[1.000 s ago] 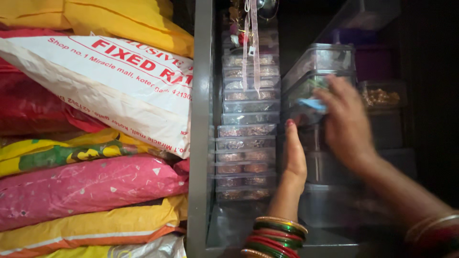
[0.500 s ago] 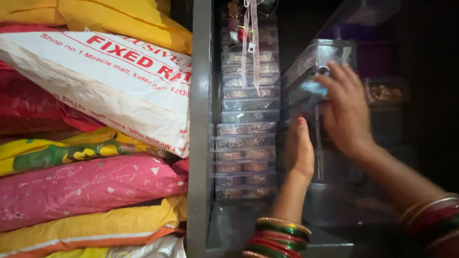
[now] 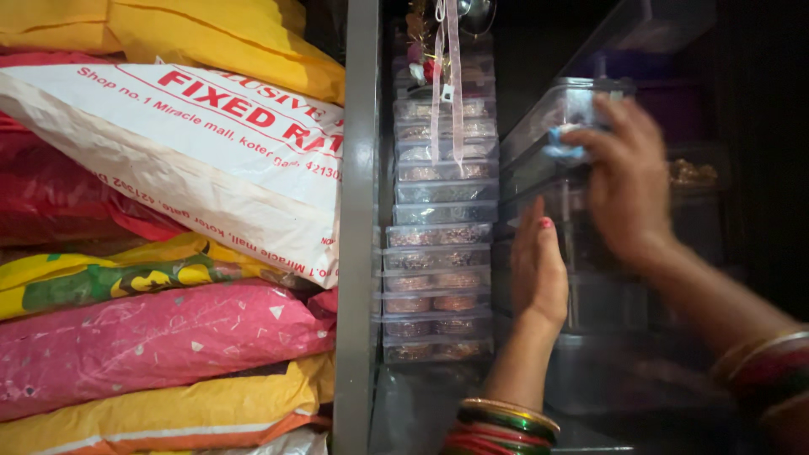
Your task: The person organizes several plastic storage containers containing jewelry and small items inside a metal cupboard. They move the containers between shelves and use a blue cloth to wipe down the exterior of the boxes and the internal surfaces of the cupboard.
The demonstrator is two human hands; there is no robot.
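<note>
Fingers (image 3: 546, 244) of the left hand (image 3: 538, 274) lay straight and together, flat against the side of a stack of clear plastic boxes (image 3: 581, 244) on the dark shelf (image 3: 421, 404), steadying it. Higher and farther in, the right hand (image 3: 628, 181) curled its fingers over the front edge of the upper clear box (image 3: 556, 114), seemingly closed on it, beside a small blue thing (image 3: 563, 145). That box looked light, stiff and rather slick, best gripped at its rim. Beyond, narrow trays of bangles (image 3: 438, 244) stood stacked; fabric packets (image 3: 168, 253) were piled left.
</note>
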